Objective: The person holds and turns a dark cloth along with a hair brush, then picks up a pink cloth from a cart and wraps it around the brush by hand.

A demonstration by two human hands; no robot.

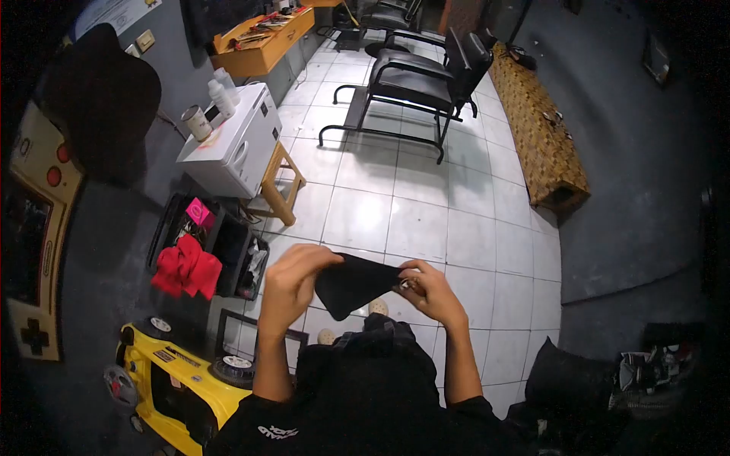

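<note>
A black cloth (356,284) is stretched between my two hands in front of my body, its lower edge hanging to a rounded corner. My left hand (295,280) pinches its upper left corner between thumb and fingers. At its right end, my right hand (430,291) grips the other corner, with rings or something shiny showing at the fingers. Below the cloth, parts of light-coloured footwear (378,306) show on the tiled floor.
Black salon chair (414,80) ahead; white cabinet (228,148) with bottles and wooden stool (283,186) at left. Red cloth (187,267) on dark bins, yellow toy car (179,380) at lower left. Long woven box (536,133) along the right wall, black bag (566,380) at lower right.
</note>
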